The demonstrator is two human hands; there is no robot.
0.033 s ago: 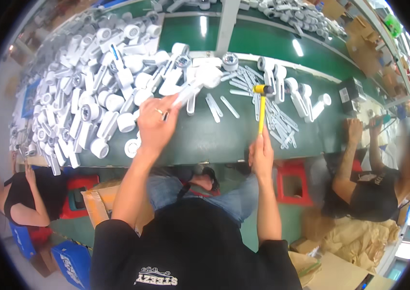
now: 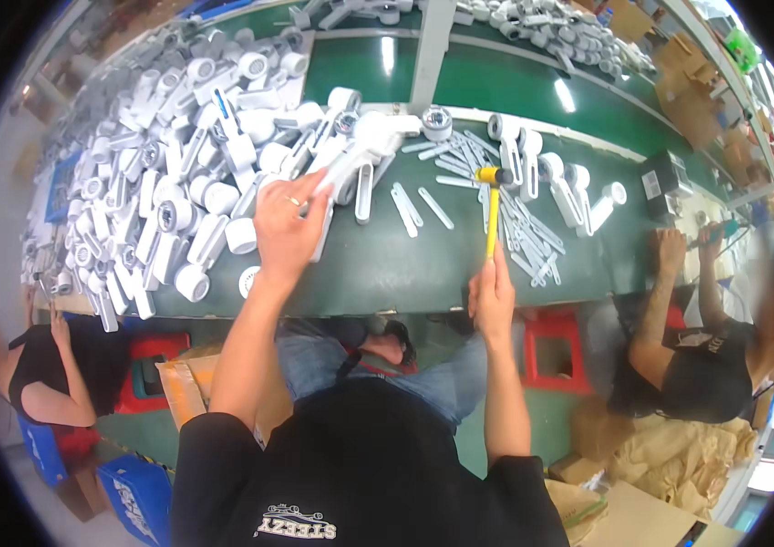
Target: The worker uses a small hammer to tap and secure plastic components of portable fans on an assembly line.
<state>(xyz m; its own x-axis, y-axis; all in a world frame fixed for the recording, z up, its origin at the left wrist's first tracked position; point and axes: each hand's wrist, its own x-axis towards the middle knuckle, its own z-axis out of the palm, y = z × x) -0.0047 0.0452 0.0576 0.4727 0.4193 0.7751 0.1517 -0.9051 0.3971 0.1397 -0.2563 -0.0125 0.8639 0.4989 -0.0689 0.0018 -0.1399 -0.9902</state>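
Over the middle of the green bench, my left hand [image 2: 287, 223] is closed on the handle of a white fan-like part [image 2: 367, 144], which has a rounded head and a long handle. The part tilts up and away to the right, slightly blurred. My right hand [image 2: 494, 296] grips the lower end of a mallet [image 2: 493, 219] with a yellow handle and a yellow-and-black head, held upright. Behind the mallet lies a loose pile of flat grey-white slotted strips [image 2: 528, 223]. A few more strips [image 2: 405, 210] lie between my hands.
A big heap of similar white parts [image 2: 196, 196] covers the bench's left side. Several stand in a row [image 2: 562, 182] to the right of the strips. A dark box [image 2: 665, 178] is farther right. Co-workers [image 2: 706, 356] sit on both sides, with red stools [image 2: 556, 351] below.
The white part in my left hand has turned, and its head has shifted slightly away and to the left. My right hand and the mallet have hardly moved.
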